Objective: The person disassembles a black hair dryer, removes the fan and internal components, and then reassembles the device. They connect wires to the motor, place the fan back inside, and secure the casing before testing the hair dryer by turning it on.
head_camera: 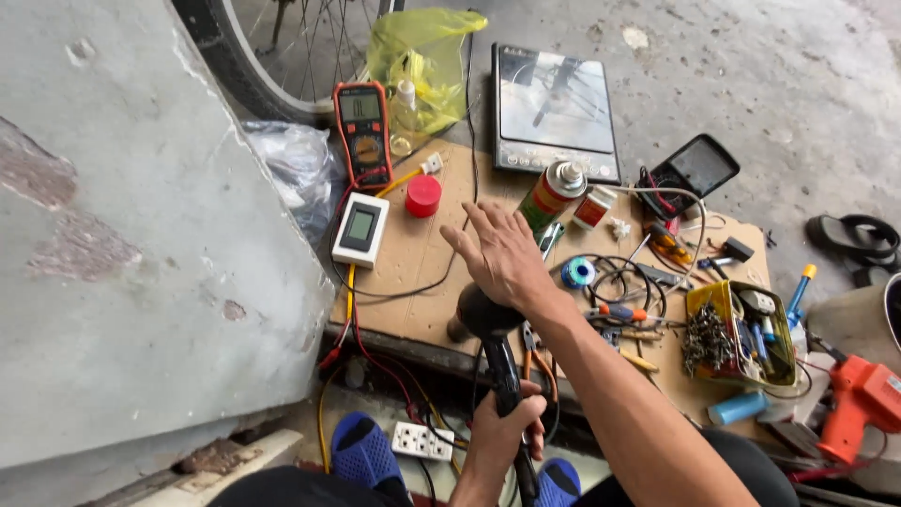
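1. The left hand [507, 427] is wrapped tight around the handle of a black hair dryer [490, 343].
2. The dryer stands at the near edge of the cardboard sheet [422, 258].
3. The right hand [502, 253] is spread wide and flat, just above the dryer's round top.
4. A spray can [552, 195] and a red cap [423, 195] sit farther back, toward the far edge.

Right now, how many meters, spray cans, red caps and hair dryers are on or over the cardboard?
Meters: 2 (orange multimeter, white meter)
Spray can: 1
Red cap: 1
Black hair dryer: 1, held by left hand, right hand over it
Total: 5
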